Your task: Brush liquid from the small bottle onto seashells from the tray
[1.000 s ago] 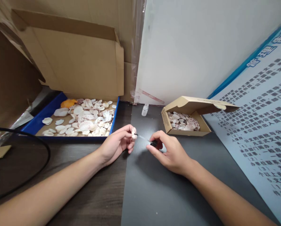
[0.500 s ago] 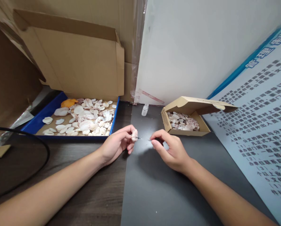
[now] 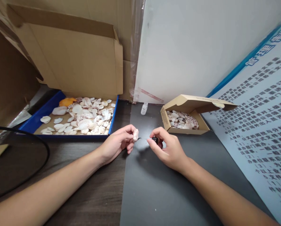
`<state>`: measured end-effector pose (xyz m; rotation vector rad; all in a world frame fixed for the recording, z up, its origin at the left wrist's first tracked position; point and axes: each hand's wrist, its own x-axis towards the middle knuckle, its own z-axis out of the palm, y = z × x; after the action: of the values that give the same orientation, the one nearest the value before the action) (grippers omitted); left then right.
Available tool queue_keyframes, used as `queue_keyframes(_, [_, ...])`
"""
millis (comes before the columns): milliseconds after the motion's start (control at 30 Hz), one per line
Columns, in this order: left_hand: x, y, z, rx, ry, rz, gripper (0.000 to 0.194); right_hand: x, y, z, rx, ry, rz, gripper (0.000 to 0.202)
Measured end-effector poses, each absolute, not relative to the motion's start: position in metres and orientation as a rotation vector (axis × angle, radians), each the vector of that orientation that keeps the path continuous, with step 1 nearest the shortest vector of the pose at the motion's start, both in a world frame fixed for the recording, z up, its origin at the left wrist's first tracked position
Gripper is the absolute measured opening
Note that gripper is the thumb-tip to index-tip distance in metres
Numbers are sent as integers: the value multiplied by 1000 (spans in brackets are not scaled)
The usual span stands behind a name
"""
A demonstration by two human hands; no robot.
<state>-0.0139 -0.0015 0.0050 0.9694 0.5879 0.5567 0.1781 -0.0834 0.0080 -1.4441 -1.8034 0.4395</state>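
- Two bare hands are up close to each other, fingertips facing, with a narrow gap between them.
- Left hand (image 3: 121, 141) is pinching a small ribbed shell (image 3: 135, 135) between thumb and fingers, so that's where the shell is: at the fingertips, on the side facing the other hand.
- Right hand (image 3: 170, 149) has its fingers curled around a black cap (image 3: 155, 140), thumb and index finger near its front end.
- Dark brush tip (image 3: 139, 139) shows right by the shell, between the hands. Can't tell if it's actually touching, and the stem is pretty blurry.
- Little clear bottle (image 3: 144, 109) with a label stands upright beyond the gap between the hands, near the white wall panel (image 3: 190, 50).
- Big blue-sided box (image 3: 40, 110) sits beyond the left hand and off to its left, lid up, loaded with loose pale shells, plus an orange one (image 3: 67, 102) at the far left corner.
- Smaller cardboard box (image 3: 187, 131) is beyond the right hand, a bit to its right, flap partly raised, also holding shells.
- Grey mat (image 3: 150, 194) lies under the right hand, dark wood tabletop (image 3: 100, 194) under the left forearm.
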Motion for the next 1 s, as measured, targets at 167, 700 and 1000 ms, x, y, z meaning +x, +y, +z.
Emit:
queue_keyframes(167, [-15,-2,5,979,591,551,5,178,-84,8,-1357,-1794,440,9])
queue_keyframes(700, [-14,-1,4,933,601,596,5,177,-85,11,-1345,-1977,42,12])
queue_keyframes(1000, [-13,-1,3,932,627,586,6,177,-85,10,-1402,-1929,159,11])
